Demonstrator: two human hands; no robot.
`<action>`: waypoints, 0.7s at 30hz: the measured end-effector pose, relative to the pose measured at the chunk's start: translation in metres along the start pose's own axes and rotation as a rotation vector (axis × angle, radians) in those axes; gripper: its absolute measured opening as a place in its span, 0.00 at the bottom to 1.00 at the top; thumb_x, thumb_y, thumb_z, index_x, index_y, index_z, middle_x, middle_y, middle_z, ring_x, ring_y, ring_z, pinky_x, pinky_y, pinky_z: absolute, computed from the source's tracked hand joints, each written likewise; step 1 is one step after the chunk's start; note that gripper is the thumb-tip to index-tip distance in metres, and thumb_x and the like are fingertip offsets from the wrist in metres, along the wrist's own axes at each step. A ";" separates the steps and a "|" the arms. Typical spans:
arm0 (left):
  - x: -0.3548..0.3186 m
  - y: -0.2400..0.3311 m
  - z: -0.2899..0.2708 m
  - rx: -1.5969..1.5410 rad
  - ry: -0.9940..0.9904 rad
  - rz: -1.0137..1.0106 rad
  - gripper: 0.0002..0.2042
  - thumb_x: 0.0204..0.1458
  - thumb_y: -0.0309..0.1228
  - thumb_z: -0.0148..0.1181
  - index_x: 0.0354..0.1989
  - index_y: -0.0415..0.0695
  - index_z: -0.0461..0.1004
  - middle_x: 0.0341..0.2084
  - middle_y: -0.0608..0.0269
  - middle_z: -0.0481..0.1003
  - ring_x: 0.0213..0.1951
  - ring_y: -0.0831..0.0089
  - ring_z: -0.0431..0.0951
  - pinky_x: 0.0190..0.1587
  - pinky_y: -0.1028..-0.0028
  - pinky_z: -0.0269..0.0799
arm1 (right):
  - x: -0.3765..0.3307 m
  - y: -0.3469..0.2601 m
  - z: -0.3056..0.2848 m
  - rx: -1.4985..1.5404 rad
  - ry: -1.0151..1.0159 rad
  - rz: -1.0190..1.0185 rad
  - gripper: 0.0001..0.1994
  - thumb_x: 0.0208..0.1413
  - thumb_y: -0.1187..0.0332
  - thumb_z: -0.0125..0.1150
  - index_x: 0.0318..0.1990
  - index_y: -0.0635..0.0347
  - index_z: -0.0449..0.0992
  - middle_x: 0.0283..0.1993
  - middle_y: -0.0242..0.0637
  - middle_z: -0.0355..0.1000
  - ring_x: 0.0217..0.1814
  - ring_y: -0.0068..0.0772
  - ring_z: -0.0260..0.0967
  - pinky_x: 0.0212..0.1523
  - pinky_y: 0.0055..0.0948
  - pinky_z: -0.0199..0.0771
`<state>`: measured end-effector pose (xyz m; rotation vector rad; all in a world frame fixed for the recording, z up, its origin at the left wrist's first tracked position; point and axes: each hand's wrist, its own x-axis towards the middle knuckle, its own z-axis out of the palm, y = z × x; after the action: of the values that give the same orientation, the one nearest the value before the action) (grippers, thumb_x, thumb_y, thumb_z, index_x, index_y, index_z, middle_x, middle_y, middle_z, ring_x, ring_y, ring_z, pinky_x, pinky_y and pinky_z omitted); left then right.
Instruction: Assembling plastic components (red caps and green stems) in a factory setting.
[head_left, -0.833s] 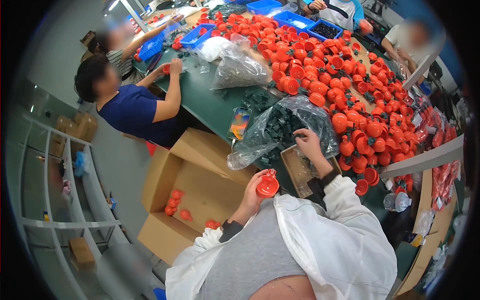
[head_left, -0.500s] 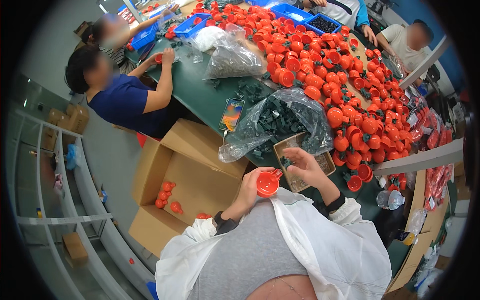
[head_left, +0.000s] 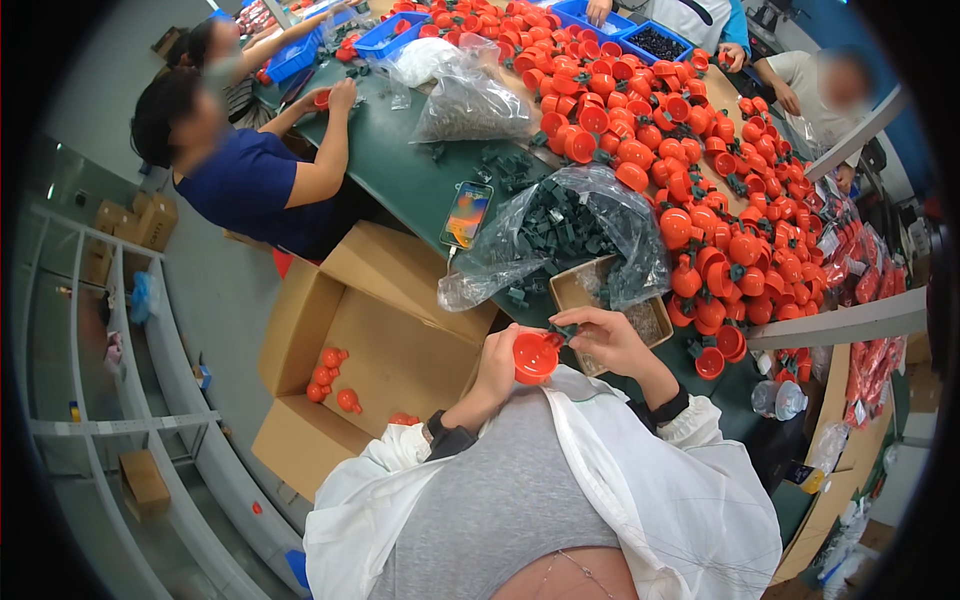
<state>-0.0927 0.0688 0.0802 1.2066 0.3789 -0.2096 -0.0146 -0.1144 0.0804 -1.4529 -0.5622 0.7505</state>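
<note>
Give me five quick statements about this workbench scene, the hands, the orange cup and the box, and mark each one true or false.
1. The left hand holds an orange cup. True.
2. The right hand brings a small dark green piece to the cup's rim. True.
3. The cardboard box on the floor is full to the top with orange cups. False: only a few lie on its bottom.
4. The smartphone lies inside the clear bag of green pieces. False: it lies on the green table beside the bag.
5. The person's hands are in blue gloves. False: both are bare.
</note>
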 end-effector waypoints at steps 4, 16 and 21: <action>0.000 -0.001 0.001 -0.042 0.023 0.009 0.22 0.57 0.35 0.30 0.35 0.29 0.71 0.24 0.51 0.75 0.22 0.68 0.77 0.26 0.75 0.74 | 0.000 -0.004 0.003 -0.022 0.006 0.008 0.18 0.46 0.84 0.52 0.47 0.64 0.69 0.52 0.38 0.66 0.51 0.25 0.63 0.47 0.24 0.65; 0.001 -0.006 -0.003 -0.008 0.009 0.056 0.20 0.53 0.32 0.33 0.35 0.30 0.72 0.25 0.52 0.75 0.23 0.68 0.77 0.28 0.77 0.73 | 0.001 0.000 0.005 -0.067 0.031 -0.024 0.17 0.46 0.83 0.53 0.46 0.64 0.70 0.50 0.38 0.67 0.49 0.24 0.64 0.45 0.22 0.65; 0.009 -0.020 -0.006 0.025 0.038 0.132 0.19 0.53 0.33 0.34 0.35 0.31 0.72 0.27 0.51 0.75 0.26 0.67 0.77 0.29 0.76 0.74 | 0.001 0.007 0.009 -0.004 -0.020 0.015 0.16 0.46 0.82 0.53 0.46 0.64 0.70 0.39 0.33 0.69 0.36 0.17 0.65 0.34 0.17 0.66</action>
<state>-0.0925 0.0679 0.0579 1.2570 0.3288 -0.0780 -0.0212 -0.1075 0.0739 -1.4556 -0.5688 0.7763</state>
